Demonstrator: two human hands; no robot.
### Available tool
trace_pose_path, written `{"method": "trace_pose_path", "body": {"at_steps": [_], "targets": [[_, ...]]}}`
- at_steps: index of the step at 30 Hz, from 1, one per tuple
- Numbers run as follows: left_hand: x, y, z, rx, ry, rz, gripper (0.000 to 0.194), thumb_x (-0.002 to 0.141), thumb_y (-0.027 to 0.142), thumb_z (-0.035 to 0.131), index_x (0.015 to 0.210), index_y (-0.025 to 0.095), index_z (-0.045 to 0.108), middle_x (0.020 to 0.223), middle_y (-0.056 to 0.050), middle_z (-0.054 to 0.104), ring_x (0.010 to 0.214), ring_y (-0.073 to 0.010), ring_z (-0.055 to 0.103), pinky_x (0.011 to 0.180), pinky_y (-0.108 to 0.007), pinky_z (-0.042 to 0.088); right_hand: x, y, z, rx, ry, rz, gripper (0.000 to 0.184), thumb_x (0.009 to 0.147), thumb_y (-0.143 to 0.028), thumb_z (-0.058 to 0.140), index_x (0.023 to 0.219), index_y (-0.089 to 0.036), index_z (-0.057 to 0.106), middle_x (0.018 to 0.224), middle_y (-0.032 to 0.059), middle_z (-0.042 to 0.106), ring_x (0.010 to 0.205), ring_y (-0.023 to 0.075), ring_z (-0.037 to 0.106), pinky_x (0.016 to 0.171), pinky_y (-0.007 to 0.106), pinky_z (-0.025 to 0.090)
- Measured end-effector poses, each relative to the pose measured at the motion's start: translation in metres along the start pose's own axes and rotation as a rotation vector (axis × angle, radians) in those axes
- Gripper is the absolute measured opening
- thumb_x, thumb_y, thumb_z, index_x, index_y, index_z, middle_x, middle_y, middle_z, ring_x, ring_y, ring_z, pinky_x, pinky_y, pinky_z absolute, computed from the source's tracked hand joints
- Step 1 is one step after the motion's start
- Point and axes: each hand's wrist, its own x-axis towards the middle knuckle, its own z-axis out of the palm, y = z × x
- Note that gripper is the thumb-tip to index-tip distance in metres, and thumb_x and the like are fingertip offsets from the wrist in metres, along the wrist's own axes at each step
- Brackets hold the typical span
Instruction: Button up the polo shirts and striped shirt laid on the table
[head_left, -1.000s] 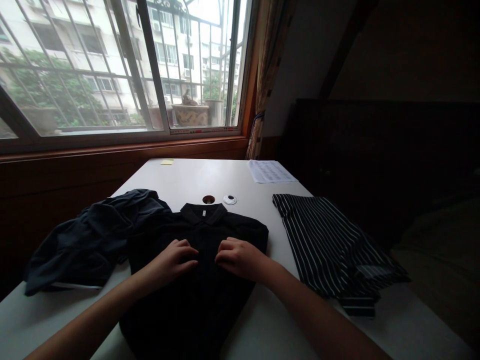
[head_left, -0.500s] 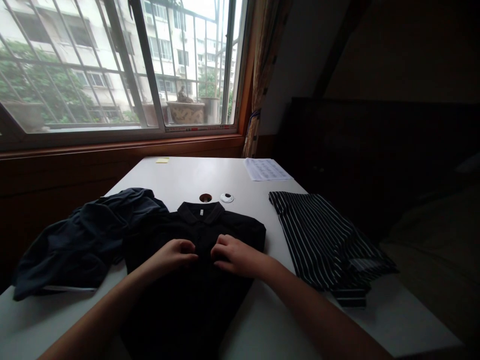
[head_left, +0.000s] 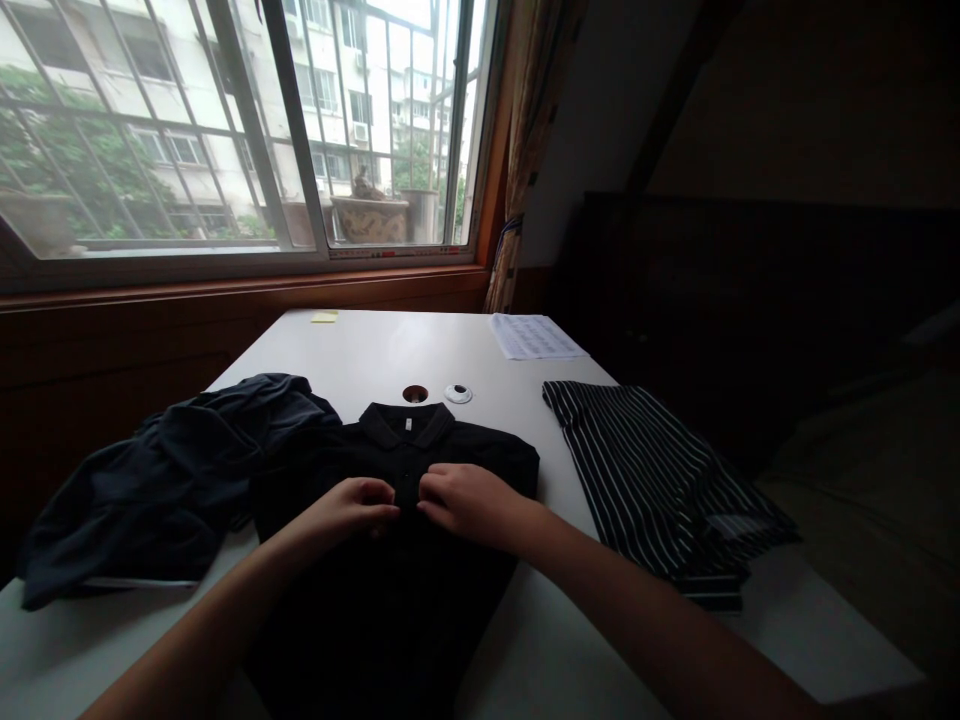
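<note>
A black polo shirt (head_left: pixel 390 600) lies spread on the white table, its collar toward the window and a small pale label inside the neck. Over the chest, left of the button placket, my left hand (head_left: pixel 349 512) is curled, thumb and fingers pinching at the dark cloth. Just across the placket, my right hand (head_left: pixel 472 500) has its fingers closed on the shirt too. The two sets of fingertips are close but apart. How much fabric lies between them is hard to see against the black.
Left of the shirt is a crumpled dark blue garment (head_left: pixel 150 490); on the right lies a black-and-white striped garment (head_left: pixel 637 470). The white table (head_left: pixel 360 350) has a cable hole (head_left: pixel 415 394), a round white cover (head_left: pixel 458 394), printed papers (head_left: pixel 536 337) and a yellow note (head_left: pixel 324 317).
My right hand has shifted slightly left and up, its thumb drawing in against the fingers. The left hand stays nearly in place. The view has moved a little.
</note>
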Motion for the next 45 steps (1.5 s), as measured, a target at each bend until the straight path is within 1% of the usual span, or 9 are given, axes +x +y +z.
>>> {"method": "trace_pose_path", "body": {"at_steps": [4,7,13,18,22,26,32,35,45], "targets": [[0.001,-0.004,-0.003,-0.014,-0.003,0.017,0.037,0.073,0.045,0.077,0.085,0.011,0.065,0.071,0.000,0.061,0.063,-0.0132,0.056,0.061,-0.023,0.041,0.006,-0.007,0.020,0.288,0.115,0.081,0.003,0.086,-0.021,0.065,0.087,-0.018,0.065,0.084,0.0010,0.065,0.074,0.0135,0.059,0.066,0.023,0.043],[0.001,-0.006,-0.005,-0.070,0.006,0.011,0.036,0.075,0.044,0.077,0.090,0.012,0.067,0.074,0.000,0.062,0.065,-0.0130,0.057,0.063,-0.023,0.042,0.003,-0.006,0.035,0.470,0.197,0.157,0.006,0.084,-0.016,0.065,0.089,-0.018,0.066,0.085,0.0002,0.066,0.077,0.0132,0.061,0.068,0.022,0.045],[0.002,-0.009,-0.006,-0.119,0.009,0.003,0.037,0.075,0.044,0.078,0.095,0.014,0.068,0.078,-0.001,0.063,0.069,-0.0135,0.058,0.066,-0.024,0.043,-0.002,-0.004,0.046,0.634,0.261,0.202,0.013,0.082,-0.023,0.071,0.093,-0.019,0.065,0.087,-0.0005,0.065,0.078,0.0137,0.061,0.070,0.023,0.047],[0.001,-0.008,-0.007,-0.095,-0.010,0.011,0.039,0.076,0.048,0.076,0.093,0.014,0.068,0.078,-0.002,0.062,0.070,-0.0146,0.057,0.066,-0.024,0.042,-0.002,-0.005,0.046,0.656,0.266,0.200,0.020,0.079,-0.020,0.073,0.095,-0.020,0.061,0.087,-0.0016,0.061,0.076,0.0127,0.059,0.067,0.022,0.046],[0.000,-0.005,-0.005,-0.087,0.008,-0.007,0.041,0.077,0.050,0.075,0.095,0.014,0.065,0.080,-0.002,0.061,0.071,-0.0151,0.055,0.067,-0.025,0.042,-0.004,-0.004,0.047,0.608,0.272,0.203,0.017,0.079,-0.021,0.072,0.091,-0.020,0.059,0.086,-0.0017,0.059,0.074,0.0125,0.056,0.065,0.022,0.044],[0.000,-0.004,-0.002,-0.020,0.047,0.024,0.039,0.078,0.050,0.073,0.093,0.016,0.062,0.078,0.000,0.058,0.072,-0.0150,0.053,0.067,-0.024,0.041,-0.004,-0.002,0.050,0.558,0.283,0.224,0.014,0.080,-0.022,0.071,0.085,-0.020,0.058,0.082,-0.0022,0.058,0.072,0.0126,0.054,0.063,0.023,0.041],[0.001,-0.005,0.000,0.063,0.113,0.064,0.035,0.080,0.049,0.070,0.092,0.017,0.061,0.082,-0.001,0.058,0.075,-0.0164,0.053,0.067,-0.025,0.041,-0.003,0.002,0.050,0.587,0.267,0.257,0.010,0.081,-0.019,0.069,0.082,-0.020,0.059,0.079,-0.0023,0.061,0.070,0.0124,0.056,0.062,0.023,0.041],[0.000,-0.003,0.001,0.027,0.124,0.041,0.035,0.079,0.047,0.072,0.091,0.017,0.061,0.081,-0.001,0.058,0.074,-0.0165,0.053,0.066,-0.024,0.040,-0.004,0.003,0.049,0.606,0.261,0.257,0.009,0.081,-0.020,0.068,0.083,-0.020,0.059,0.080,-0.0020,0.062,0.071,0.0126,0.056,0.063,0.022,0.042],[-0.001,-0.003,-0.002,-0.154,0.071,0.000,0.027,0.080,0.037,0.074,0.091,0.017,0.060,0.080,0.000,0.057,0.072,-0.0132,0.052,0.063,-0.022,0.041,-0.003,0.003,0.048,0.620,0.269,0.262,0.012,0.080,-0.019,0.070,0.080,-0.020,0.058,0.079,-0.0026,0.060,0.071,0.0124,0.056,0.063,0.022,0.041]]}}
